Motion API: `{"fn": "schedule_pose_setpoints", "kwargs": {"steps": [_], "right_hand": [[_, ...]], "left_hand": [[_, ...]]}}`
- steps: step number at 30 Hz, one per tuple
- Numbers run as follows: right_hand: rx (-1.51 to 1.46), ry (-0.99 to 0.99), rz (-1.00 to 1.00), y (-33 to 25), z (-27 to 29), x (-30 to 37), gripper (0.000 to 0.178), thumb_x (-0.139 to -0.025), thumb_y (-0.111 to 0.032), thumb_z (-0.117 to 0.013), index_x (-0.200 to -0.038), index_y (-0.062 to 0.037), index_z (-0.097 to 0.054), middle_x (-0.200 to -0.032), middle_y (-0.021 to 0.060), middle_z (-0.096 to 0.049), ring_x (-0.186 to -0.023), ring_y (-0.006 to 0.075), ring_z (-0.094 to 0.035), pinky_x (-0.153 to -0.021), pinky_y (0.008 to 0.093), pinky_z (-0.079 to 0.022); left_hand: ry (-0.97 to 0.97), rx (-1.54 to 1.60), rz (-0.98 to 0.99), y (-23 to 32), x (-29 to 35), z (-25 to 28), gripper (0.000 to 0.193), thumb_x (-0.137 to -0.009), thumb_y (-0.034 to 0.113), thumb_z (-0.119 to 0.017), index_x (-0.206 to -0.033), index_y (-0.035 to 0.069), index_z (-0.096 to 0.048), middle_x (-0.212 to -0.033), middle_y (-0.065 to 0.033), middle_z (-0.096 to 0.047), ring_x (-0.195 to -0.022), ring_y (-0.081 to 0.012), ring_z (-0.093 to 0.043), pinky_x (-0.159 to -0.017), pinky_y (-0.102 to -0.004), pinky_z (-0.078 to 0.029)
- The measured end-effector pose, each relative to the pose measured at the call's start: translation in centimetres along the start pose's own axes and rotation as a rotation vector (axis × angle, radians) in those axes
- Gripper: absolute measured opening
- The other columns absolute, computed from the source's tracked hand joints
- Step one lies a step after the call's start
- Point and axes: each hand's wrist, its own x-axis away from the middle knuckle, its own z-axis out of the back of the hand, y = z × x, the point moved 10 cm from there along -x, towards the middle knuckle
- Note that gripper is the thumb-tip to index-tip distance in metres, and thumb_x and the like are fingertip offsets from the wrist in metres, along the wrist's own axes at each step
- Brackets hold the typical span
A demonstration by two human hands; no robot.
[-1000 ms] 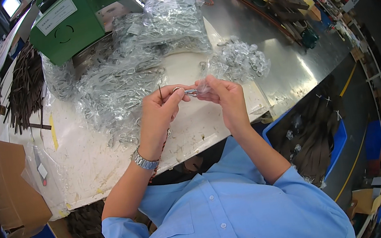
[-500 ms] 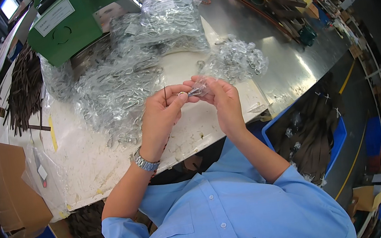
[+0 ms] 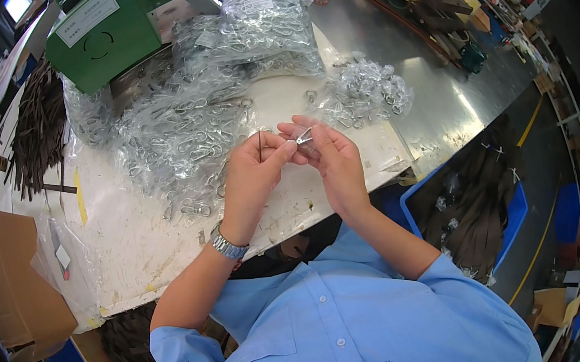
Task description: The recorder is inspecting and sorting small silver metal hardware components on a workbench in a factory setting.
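Note:
Over the front of the table, both hands meet at a small silver metal snap hook (image 3: 305,136) with clear plastic film about it. My left hand (image 3: 253,178), its wrist in a metal-band watch, is closed, pinching the near end of the hook between thumb and forefinger. A thin dark stick-like piece (image 3: 260,143) stands up from between its fingers; its kind I cannot make out. With thumb and fingers, my right hand (image 3: 341,169) grips the other end of the hook in its film. Beyond them lie a large heap of plastic-wrapped metal hooks (image 3: 183,136) and a smaller heap (image 3: 369,88).
A green machine (image 3: 103,41) stands at the back left beside full clear bags (image 3: 263,25). Dark brown straps (image 3: 34,133) hang at the left, above a cardboard box (image 3: 16,280). At the right a blue bin (image 3: 515,215) holds more straps.
The snap hook has turned in my fingers, and its silver arms now point up and right. The ring by my left fingertips no longer shows. Both hands stay nearly in place.

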Motion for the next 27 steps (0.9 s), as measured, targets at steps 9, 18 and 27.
{"fn": "schedule_pose_setpoints", "kwargs": {"steps": [9,18,27], "right_hand": [[-0.055,-0.064,-0.067,1.2,-0.8,0.3,0.041,-0.118,-0.03,-0.052,-0.14,0.0018,-0.065,-0.14,0.0213,-0.071,-0.127,0.0195,-0.069,-0.108,0.0348,-0.054],[0.047,-0.232,-0.196,-1.1,2.0,-0.8,0.036,-0.118,-0.032,-0.053,-0.116,0.0008,-0.068,-0.087,0.0091,-0.072,-0.054,0.0054,-0.051,-0.052,0.0214,-0.04],[-0.187,-0.54,-0.601,2.0,-0.9,2.1,0.034,-0.118,-0.029,-0.055,-0.114,0.0011,-0.071,-0.087,0.0068,-0.072,-0.057,0.0039,-0.048,-0.053,0.0218,-0.038]], "left_hand": [[-0.003,-0.17,0.04,0.1,0.0,0.2,0.012,-0.104,0.015,-0.073,-0.102,0.003,-0.072,-0.082,-0.0007,-0.078,-0.067,-0.0009,-0.056,-0.064,-0.0191,-0.041],[-0.115,-0.15,0.044,1.6,-0.9,1.2,0.037,-0.108,0.021,-0.069,-0.137,-0.002,-0.069,-0.104,0.0007,-0.069,-0.077,-0.0023,-0.049,-0.066,-0.0207,-0.042],[-0.305,-0.063,0.126,1.0,0.0,-1.5,0.014,-0.105,0.019,-0.072,-0.107,0.006,-0.074,-0.079,0.0049,-0.066,-0.065,-0.0004,-0.045,-0.057,-0.0194,-0.032]]}}
